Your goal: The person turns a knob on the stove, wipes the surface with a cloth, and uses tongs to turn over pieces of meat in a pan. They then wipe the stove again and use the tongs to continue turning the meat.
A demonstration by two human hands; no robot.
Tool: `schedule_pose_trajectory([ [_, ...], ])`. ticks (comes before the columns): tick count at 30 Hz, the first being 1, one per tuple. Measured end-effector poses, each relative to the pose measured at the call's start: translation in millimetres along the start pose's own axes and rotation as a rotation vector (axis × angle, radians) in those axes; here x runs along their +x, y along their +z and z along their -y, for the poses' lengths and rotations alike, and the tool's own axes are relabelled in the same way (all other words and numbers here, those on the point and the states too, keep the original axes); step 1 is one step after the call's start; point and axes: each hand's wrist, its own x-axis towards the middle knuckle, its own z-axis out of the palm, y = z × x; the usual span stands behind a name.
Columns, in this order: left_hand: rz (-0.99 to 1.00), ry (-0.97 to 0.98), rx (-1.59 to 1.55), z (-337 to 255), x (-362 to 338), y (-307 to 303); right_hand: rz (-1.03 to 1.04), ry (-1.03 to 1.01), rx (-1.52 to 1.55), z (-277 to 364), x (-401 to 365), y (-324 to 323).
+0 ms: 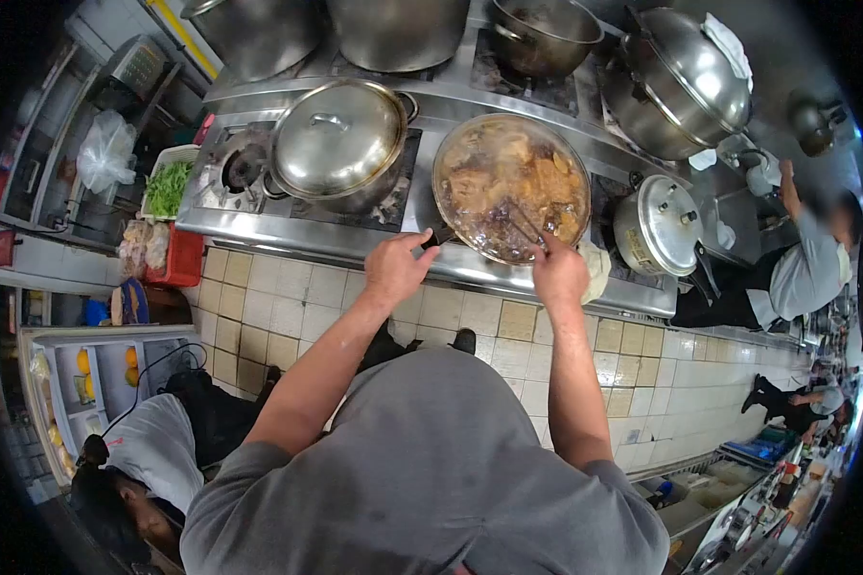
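A wide round pan (438, 192) stands on the stove, full of bubbling brown liquid and pale-brown chunks of food (494, 177). My left hand (396, 269) is closed around the pan's dark handle (439, 236) at its near left side. Over the pan's near right rim, my right hand (560, 273) grips a thin two-pronged utensil (524, 222), tongs or chopsticks. Its tips reach into the liquid among the food. A pale folded cloth (594, 271) lies beside my right hand.
Left of the pan stands a lidded pot (338, 139); at right, a pressure cooker (664, 225). Large pots (398, 34) line the back. One person (801, 273) works at far right, another (153, 441) crouches at lower left by an open fridge (110, 369).
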Motion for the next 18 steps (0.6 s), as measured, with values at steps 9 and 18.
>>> schedule_pose_trajectory([
  [9, 0.006, -0.037, -0.018, -3.3, -1.9, -4.2, 0.182, -0.220, -0.225, 70.1, 46.5, 7.0],
  [18, 0.032, -0.029, -0.038, 0.9, -0.3, -4.2, 0.263, -0.322, -0.310, 72.7, 72.0, 18.1],
])
